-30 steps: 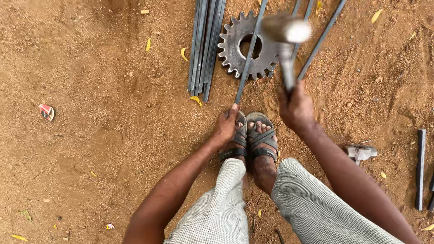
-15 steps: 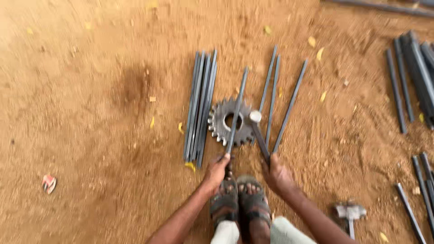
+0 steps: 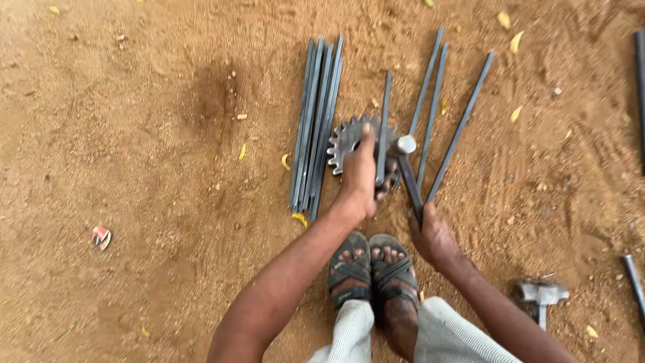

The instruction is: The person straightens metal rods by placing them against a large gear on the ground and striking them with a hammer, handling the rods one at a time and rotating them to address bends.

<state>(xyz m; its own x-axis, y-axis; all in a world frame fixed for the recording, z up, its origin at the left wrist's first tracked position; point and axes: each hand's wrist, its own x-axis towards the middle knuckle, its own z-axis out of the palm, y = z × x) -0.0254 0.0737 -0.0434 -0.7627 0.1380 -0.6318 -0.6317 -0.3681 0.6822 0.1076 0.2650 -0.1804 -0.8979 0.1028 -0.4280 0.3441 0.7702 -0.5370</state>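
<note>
Head view: left hand (image 3: 361, 176) grips a steel rod (image 3: 383, 128) lying across the toothed gear (image 3: 349, 140) (on sand); right hand (image 3: 433, 236), at 4 o'clock, clasps a hammer (image 3: 407, 168).

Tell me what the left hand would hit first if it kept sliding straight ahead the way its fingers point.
The left hand, gripping the thin grey metal rod over the toothed grey steel sprocket, points away from the person. It would probably cross the sprocket's far teeth first, then bare sandy ground; height above the sprocket is unclear.
</note>
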